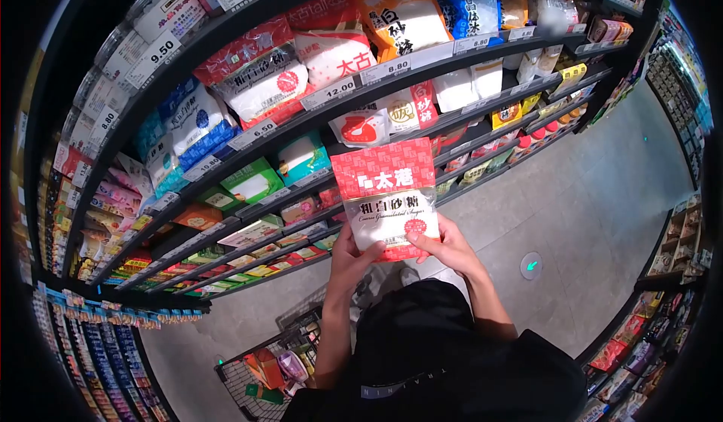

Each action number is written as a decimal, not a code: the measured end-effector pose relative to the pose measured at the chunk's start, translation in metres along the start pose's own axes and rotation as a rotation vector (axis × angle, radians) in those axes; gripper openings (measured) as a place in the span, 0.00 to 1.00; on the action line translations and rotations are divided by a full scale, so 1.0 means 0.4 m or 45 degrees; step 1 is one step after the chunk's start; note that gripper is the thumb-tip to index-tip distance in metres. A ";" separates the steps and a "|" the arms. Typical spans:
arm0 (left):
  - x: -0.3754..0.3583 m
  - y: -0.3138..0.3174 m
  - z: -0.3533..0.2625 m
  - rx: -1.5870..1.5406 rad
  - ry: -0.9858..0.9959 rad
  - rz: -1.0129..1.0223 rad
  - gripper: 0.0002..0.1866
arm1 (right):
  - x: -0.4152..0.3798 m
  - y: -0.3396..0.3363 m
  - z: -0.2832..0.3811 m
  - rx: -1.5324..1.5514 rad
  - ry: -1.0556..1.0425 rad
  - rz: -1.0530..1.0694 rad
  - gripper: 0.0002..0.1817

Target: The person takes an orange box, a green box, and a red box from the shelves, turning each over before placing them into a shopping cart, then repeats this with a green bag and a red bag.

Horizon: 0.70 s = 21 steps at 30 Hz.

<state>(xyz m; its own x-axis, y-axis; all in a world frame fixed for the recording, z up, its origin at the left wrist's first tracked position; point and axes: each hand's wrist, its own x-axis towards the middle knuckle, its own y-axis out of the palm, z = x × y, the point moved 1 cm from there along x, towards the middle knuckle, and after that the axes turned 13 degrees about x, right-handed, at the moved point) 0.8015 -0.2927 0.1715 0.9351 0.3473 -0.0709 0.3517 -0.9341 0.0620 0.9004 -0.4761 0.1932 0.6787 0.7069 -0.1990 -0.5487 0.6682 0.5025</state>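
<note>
A red and white bag of coarse granulated sugar (386, 205) is held upright in front of my body, its printed front facing me. My left hand (352, 258) grips its lower left edge, thumb on the front. On the lower right side, my right hand (449, 247) holds it with the thumb pressed over the front near a round red mark. The fingers behind the bag are mostly hidden. A similar red-topped sugar bag (260, 75) lies on the shelf ahead, beside another red and white bag (337, 59).
A wire shopping cart (252, 347) with several packages stands at my lower left. Long shelves (301, 109) with price tags curve across the front. The grey tiled floor (572, 203) has a round green arrow marker (532, 266). More stocked shelves (633, 347) stand at the right.
</note>
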 end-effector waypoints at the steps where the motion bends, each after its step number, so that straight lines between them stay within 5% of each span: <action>1: -0.002 -0.002 0.002 0.007 0.016 0.005 0.32 | -0.002 0.001 0.000 0.011 0.018 0.008 0.26; 21: -0.054 -0.035 -0.034 -0.017 -0.019 -0.139 0.31 | 0.032 0.036 -0.031 -0.028 0.104 0.129 0.22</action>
<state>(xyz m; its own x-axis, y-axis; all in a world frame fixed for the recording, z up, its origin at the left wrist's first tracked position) 0.7771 -0.2860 0.1856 0.8905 0.4455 -0.0928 0.4519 -0.8896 0.0663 0.8950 -0.4545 0.1876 0.5775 0.7872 -0.2163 -0.6238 0.5965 0.5050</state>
